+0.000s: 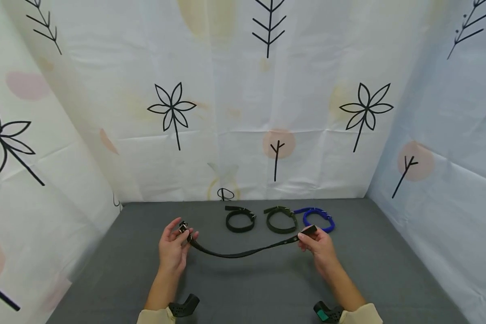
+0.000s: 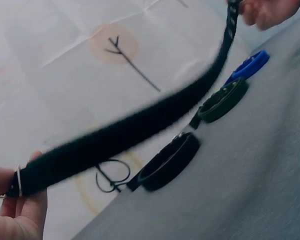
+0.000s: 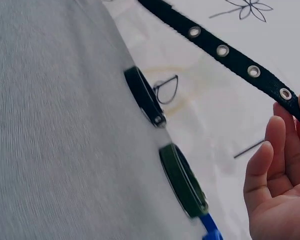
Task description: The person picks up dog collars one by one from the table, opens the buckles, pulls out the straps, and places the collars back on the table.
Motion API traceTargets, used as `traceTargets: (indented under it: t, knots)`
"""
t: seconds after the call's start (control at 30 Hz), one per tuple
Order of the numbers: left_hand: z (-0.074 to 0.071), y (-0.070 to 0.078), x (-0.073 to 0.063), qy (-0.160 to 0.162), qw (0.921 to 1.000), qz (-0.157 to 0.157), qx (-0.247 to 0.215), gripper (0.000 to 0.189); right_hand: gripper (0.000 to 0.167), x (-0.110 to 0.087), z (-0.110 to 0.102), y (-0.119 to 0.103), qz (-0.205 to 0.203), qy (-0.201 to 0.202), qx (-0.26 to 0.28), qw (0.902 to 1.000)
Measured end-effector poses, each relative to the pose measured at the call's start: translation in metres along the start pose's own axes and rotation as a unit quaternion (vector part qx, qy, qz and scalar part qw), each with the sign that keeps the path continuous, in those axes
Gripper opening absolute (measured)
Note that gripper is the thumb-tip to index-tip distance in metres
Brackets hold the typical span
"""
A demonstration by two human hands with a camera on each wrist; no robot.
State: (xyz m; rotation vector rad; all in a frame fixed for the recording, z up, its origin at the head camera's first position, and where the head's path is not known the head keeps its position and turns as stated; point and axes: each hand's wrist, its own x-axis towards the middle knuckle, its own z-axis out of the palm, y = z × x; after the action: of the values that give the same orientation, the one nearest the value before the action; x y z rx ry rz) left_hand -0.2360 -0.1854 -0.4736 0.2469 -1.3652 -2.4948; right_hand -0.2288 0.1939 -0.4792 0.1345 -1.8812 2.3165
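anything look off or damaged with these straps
Nothing stands out: the black loop, green loop and blue loop lie in a row on the table, and the black strap sags between left hand and right hand, with no damage visible.

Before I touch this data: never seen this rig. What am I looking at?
No robot here: a person's two bare hands, with one camera worn on the head and one on each wrist. The wide picture is the head camera looking forward and down; the other two come from the left and right wrists.

The left hand holds a dark strap by its end with metal hardware; the right hand holds the other end, near a row of metal eyelets. The strap sags between them.

Behind it on the grey surface lie three looped collars: black, green and blue. A white printed sheet hangs beyond.
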Motion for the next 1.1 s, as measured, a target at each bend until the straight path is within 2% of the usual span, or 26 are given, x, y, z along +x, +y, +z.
traceTargets:
  t: [0.23,0.37,0.5,0.63,0.67,0.73,0.87,0.97,1.1]
  knots:
    - [-0.007,0.007,0.007,0.020,0.9998,-0.004,0.004,0.056,0.007,-0.003,-0.021,-0.007,-0.012,0.028,-0.032,0.9990]
    - [-0.008,0.007,0.009,0.039,0.9988,0.006,0.028,0.063,0.020,-0.004,-0.027,-0.009,-0.017,0.045,-0.084,0.9953]
    - [-0.009,0.004,0.013,0.051,0.9968,0.016,0.060,0.065,0.026,-0.002,-0.029,-0.009,-0.010,0.073,-0.154,0.9854]
    - [-0.009,0.001,0.018,0.056,0.9896,0.011,0.132,0.062,0.027,0.002,-0.031,-0.008,0.023,0.110,-0.215,0.9700]
    - [-0.009,0.000,0.020,0.053,0.9850,0.004,0.164,0.060,0.028,0.004,-0.031,-0.008,0.033,0.116,-0.229,0.9658]
    - [-0.010,-0.001,0.024,0.044,0.9708,-0.016,0.235,0.057,0.028,0.008,-0.034,-0.008,0.049,0.123,-0.256,0.9574]
    - [-0.014,-0.007,0.033,0.001,0.9352,-0.053,0.350,0.044,0.025,0.017,-0.040,-0.006,0.064,0.119,-0.319,0.9382]
    - [-0.017,-0.011,0.040,-0.019,0.9121,-0.058,0.405,0.027,0.022,0.023,-0.045,-0.002,0.059,0.109,-0.370,0.9209]
    - [-0.019,-0.018,0.049,-0.020,0.8810,-0.051,0.470,0.014,0.020,0.032,-0.049,0.006,0.047,0.090,-0.421,0.9014]
